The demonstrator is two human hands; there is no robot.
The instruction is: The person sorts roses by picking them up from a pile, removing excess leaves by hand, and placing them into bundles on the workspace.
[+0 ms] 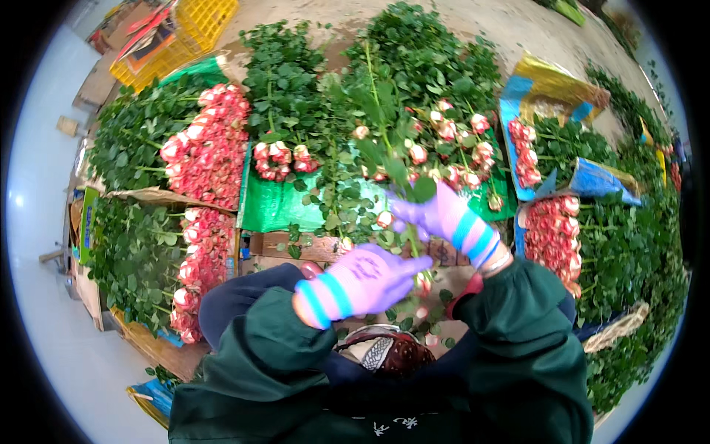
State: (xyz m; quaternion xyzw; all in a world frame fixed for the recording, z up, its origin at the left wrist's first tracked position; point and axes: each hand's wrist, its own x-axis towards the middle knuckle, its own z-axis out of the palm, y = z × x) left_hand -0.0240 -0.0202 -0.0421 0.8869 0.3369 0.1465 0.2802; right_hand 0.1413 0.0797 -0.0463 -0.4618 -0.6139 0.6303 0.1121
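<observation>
My left hand (369,277), in a pink and purple knit glove with blue stripes, closes on the stem of a rose just above its pink-and-white bloom (423,284). This bloom hangs below my fingers, towards me. Farther up the same leafy stem (383,119), my gloved right hand (438,213) is curled around it among leaves, its fingers partly blurred. Beyond the hands, loose roses (446,130) lie with their leafy stems pointing away from me. Under them is a green plastic sheet (283,205).
Stacked rose bunches stand at left (208,150), lower left (205,266) and right (554,238), blooms facing inwards. Blue and gold wrapping (516,105) edges the right stacks. A yellow plastic crate (205,28) is at the far left. A wooden board (277,247) crosses before my knees; fallen leaves lie below.
</observation>
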